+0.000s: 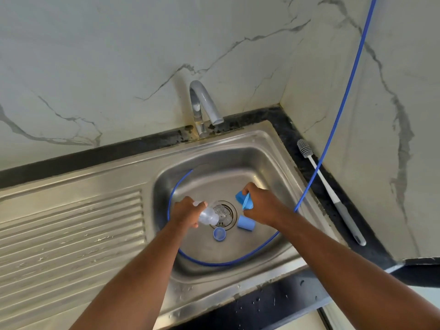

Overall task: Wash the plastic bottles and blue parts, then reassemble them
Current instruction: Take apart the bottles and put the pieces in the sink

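left hand curled tight round the clear plastic bottle, over the drain | blue cap and blue cup lie in the sink beside the drain | right hand grips a blue part | risk: the wet bottle may slip and drop | fingers hide much of the blue part's shape

**Washing pieces, held and loose**

The clear plastic bottle is held tilted in the left grip over the middle of the sink. A blue piece is pinched in the right grip. A blue tube-shaped cap lies on its side on the sink floor. A small round blue cap sits open side up, nearer the front edge.
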